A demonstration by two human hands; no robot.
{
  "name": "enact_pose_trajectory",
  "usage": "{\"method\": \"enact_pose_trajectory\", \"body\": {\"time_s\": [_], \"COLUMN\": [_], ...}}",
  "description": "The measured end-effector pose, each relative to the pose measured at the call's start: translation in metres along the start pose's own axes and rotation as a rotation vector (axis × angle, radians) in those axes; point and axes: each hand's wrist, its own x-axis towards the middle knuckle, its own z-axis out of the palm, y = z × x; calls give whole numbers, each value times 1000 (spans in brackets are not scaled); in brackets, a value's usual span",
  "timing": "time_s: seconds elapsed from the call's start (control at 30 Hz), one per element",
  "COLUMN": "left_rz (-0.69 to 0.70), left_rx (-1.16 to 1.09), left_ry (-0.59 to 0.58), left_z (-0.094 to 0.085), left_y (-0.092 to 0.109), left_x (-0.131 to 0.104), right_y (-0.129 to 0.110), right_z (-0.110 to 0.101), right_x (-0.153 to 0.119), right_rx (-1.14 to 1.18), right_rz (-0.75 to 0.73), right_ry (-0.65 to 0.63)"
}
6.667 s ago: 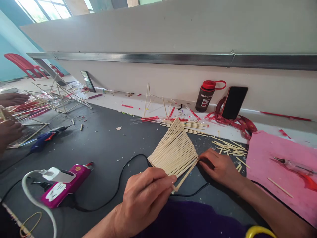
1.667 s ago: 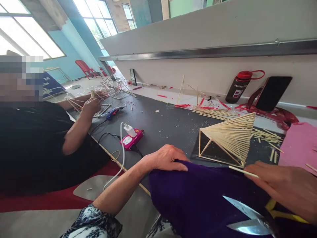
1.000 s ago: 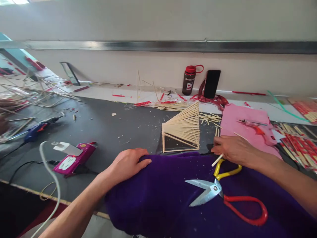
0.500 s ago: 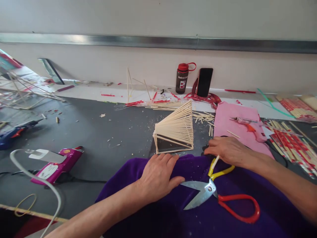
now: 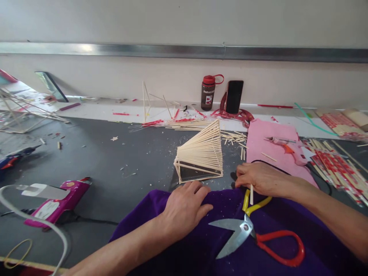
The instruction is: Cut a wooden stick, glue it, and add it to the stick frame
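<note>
My left hand (image 5: 186,205) lies palm down on the purple cloth (image 5: 161,203), fingers together and thumb held apart, with nothing visible in it. My right hand (image 5: 254,178) is closed on a short wooden stick (image 5: 251,194) that pokes out below the fingers; the fingertips are near the cloth's far edge. Open-bladed scissors (image 5: 244,230) with one yellow and one red handle rest on the cloth between my arms, yellow handle just under my right hand. Just beyond my left hand stands a fan-shaped model of glued wooden sticks (image 5: 201,151).
Cut sticks (image 5: 234,137) lie behind the model. A pink glue gun (image 5: 287,147) sits on a pink cloth (image 5: 255,142), beside packed sticks (image 5: 335,168). At left are a magenta power strip (image 5: 57,203) and a blue glue gun (image 5: 17,157). A bottle (image 5: 208,94) and phone (image 5: 234,96) stand behind.
The view has shifted slightly, so the table things sit a little further left and lower. The stick in my right hand has turned from slanted to nearly upright in the picture.
</note>
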Motion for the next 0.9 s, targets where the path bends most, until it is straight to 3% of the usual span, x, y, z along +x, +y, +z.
{"method": "enact_pose_trajectory", "body": {"time_s": [0.17, 0.4, 0.57, 0.7, 0.8, 0.9], "left_rz": [192, 296, 383, 398, 394, 377], "left_rx": [100, 47, 15, -1, -4, -8], "left_ry": [171, 197, 201, 186, 207, 226], "left_z": [11, 28, 24, 23, 25, 27], "left_y": [6, -5, -8, -6, -6, -7], "left_x": [-18, -28, -21, -18, -18, -19], "right_y": [0, 6, 16, 17, 11, 10], "right_z": [0, -5, -26, -38, -36, -25], "right_x": [0, -6, -22, -32, -31, -28], "right_rx": [69, 205, 387, 374, 290, 55], "right_rz": [-1, -8, 205, 329, 328, 321], "right_ry": [14, 95, 424, 627, 639, 540]}}
